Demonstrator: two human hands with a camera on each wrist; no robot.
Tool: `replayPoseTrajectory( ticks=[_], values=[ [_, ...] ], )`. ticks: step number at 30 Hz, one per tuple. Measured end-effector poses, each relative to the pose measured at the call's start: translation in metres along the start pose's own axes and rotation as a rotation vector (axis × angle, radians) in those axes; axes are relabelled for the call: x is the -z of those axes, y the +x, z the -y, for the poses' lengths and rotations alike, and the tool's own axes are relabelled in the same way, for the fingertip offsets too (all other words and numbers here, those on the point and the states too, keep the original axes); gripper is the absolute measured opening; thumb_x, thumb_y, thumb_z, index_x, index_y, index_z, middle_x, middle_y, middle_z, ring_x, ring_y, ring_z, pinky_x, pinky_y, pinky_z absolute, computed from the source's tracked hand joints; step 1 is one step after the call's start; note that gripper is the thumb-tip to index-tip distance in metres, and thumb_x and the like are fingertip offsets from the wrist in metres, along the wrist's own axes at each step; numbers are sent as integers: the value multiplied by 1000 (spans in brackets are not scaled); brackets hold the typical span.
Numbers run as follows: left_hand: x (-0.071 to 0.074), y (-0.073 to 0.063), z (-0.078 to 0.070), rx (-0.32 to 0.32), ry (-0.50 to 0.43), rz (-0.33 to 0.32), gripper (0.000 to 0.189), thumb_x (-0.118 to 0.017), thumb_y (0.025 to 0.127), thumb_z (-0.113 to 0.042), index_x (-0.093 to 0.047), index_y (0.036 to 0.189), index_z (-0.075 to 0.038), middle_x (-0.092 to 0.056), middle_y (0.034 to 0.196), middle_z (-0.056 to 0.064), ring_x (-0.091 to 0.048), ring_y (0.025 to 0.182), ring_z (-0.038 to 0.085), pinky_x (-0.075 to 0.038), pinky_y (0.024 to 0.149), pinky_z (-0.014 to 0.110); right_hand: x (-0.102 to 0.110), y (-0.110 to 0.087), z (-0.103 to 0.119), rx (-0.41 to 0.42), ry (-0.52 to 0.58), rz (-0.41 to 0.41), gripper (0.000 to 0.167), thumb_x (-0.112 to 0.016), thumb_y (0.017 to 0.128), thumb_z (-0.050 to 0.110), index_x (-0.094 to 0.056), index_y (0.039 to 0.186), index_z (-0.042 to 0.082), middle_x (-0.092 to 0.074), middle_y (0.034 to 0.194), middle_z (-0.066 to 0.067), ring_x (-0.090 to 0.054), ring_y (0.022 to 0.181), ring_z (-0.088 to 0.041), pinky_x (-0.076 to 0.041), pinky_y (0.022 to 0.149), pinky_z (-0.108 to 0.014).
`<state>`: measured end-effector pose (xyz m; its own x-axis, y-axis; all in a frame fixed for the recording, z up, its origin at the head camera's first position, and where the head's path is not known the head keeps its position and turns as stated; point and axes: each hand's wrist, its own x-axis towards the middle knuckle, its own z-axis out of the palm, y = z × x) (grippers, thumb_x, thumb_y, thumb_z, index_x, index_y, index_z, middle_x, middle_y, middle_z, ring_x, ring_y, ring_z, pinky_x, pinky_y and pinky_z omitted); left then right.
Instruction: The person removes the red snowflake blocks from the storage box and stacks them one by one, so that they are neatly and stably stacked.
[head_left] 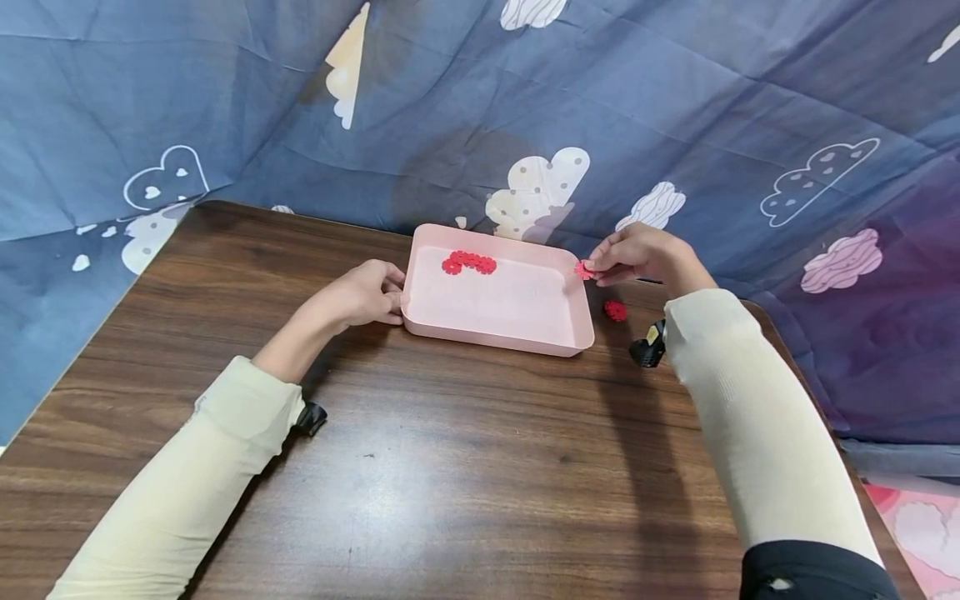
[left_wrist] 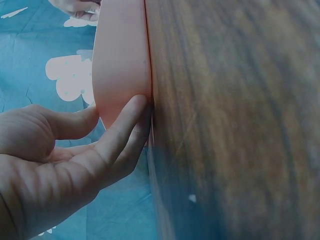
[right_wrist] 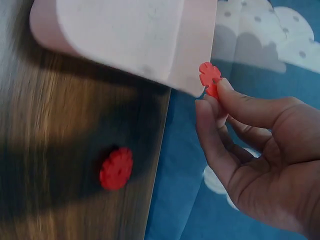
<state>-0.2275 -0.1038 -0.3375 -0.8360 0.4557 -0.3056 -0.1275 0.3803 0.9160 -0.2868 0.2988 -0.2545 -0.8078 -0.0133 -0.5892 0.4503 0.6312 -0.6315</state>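
Note:
A shallow pink tray [head_left: 495, 335] with rounded corners stands on the table. Inside it, toward the back left, lies a cluster of several red flower-shaped plastic discs [head_left: 468, 262]. My left hand [head_left: 365, 293] holds the tray's left end, thumb at the rim and fingers along the outer wall [left_wrist: 120, 60]. Over the tray's back right corner, my right hand [head_left: 637, 254] pinches one red notched disc [right_wrist: 209, 80] between thumb and fingertips. More red discs [right_wrist: 116, 168], in a small pile, rest on the table just right of the tray.
The brown wood-grain table [head_left: 450, 467] runs up to a blue cloud-print cloth [head_left: 420, 108] hanging behind it. The tray stands near the table's back edge. Black wrist devices [head_left: 648, 344] are on both sleeves.

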Motion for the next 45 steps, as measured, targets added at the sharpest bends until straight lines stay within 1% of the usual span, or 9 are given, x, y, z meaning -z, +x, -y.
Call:
replayPoseTrajectory(
  ticks=[6, 9, 12, 19, 21, 26, 36, 40, 45],
  values=[
    [0, 0, 1, 5, -6, 4, 45, -41, 110, 7, -35, 153, 19, -51, 129, 29, -63, 117, 35, -59, 114, 48, 13, -3, -20, -20, 47, 9, 16, -61, 105, -4, -69, 96, 5, -71, 83, 0, -72, 77, -11, -70, 78, -26],
    [0, -1, 1, 1, -6, 5, 45, -41, 110, 7, -34, 153, 19, -52, 128, 29, -63, 117, 35, -60, 114, 48, 19, -2, -32, -42, 76, 5, 19, -59, 106, -6, -70, 95, 5, -70, 83, -1, -71, 77, -11, -70, 80, -27],
    [0, -2, 1, -3, -4, 5, 45, -41, 110, 7, -34, 153, 20, -52, 128, 30, -63, 117, 35, -60, 113, 48, 23, -2, -44, -67, 101, -8, 19, -58, 106, -8, -69, 96, 4, -71, 83, -1, -71, 77, -11, -70, 80, -27],
    [0, -2, 0, -9, -3, 0, 45, -42, 110, 7, -34, 153, 20, -52, 125, 27, -63, 115, 34, -60, 113, 48, 28, -2, -64, -91, 86, 4, 15, -52, 105, -13, -61, 113, -5, -71, 86, -2, -72, 81, -12, -71, 82, -29],
    [0, -2, 0, -11, 3, -2, 45, -42, 110, 7, -35, 152, 20, -52, 123, 25, -63, 114, 33, -60, 113, 47, 29, -2, -68, -94, 75, 8, 14, -52, 105, -13, -60, 115, -6, -70, 87, -3, -72, 81, -12, -70, 82, -28],
    [0, 0, 0, -6, 13, -6, 43, -43, 111, 6, -37, 151, 19, -54, 120, 24, -64, 112, 31, -61, 112, 46, 28, -1, -74, -99, 48, 22, 13, -52, 106, -11, -63, 113, -6, -70, 89, -3, -72, 82, -13, -70, 82, -27],
    [0, -1, -1, -5, 15, -6, 42, -43, 110, 7, -38, 151, 19, -54, 121, 25, -64, 112, 31, -62, 110, 45, 29, 3, -85, -122, 84, 36, 20, -52, 105, -12, -68, 104, 0, -71, 85, -2, -71, 81, -11, -70, 83, -27],
    [0, 0, 0, -5, 12, -6, 42, -43, 110, 6, -39, 151, 19, -54, 121, 24, -64, 112, 31, -62, 110, 45, 30, 2, -87, -124, 84, 28, 17, -53, 106, -11, -68, 107, -2, -71, 86, -2, -71, 82, -11, -70, 84, -27],
    [0, 1, 1, -8, 13, -4, 42, -44, 111, 6, -39, 150, 19, -54, 120, 24, -65, 111, 31, -62, 110, 46, 31, 1, -83, -99, 88, 12, 21, -56, 108, -6, -72, 100, 3, -74, 86, 2, -72, 81, -10, -70, 84, -27]
  ],
)
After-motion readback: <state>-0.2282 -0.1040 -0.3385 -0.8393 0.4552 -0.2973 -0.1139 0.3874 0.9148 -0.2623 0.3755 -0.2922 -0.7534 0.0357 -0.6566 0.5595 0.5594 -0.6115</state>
